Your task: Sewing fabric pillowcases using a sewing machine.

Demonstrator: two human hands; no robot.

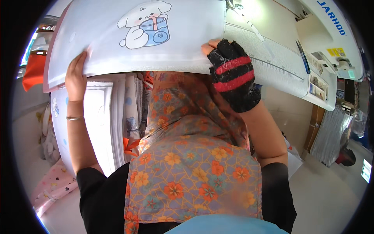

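A pale blue-white sheet [101, 33], printed with a white cartoon puppy sipping from a blue cup, lies across the sewing machine's table in front of me. My left hand [76, 73] is bare, its fingers stretched out flat on the sheet near the front left corner. At the sheet's right edge, my right hand [235, 76] wears a black fingerless glove with red stripes. Its fingers curl and pinch the edge beside the machine bed, with the thumb side partly hidden. The machine's needle area [237, 7] is brightly lit, just beyond the sheet's right side.
The white sewing machine [323, 31] stands to the right, with dark tweezers [303, 56] on its bed and a ruler scale [278, 68] along the front. Below the table at left is a stack of folded white pieces [102, 124]. Grey bundled sheets [331, 134] stand at far right.
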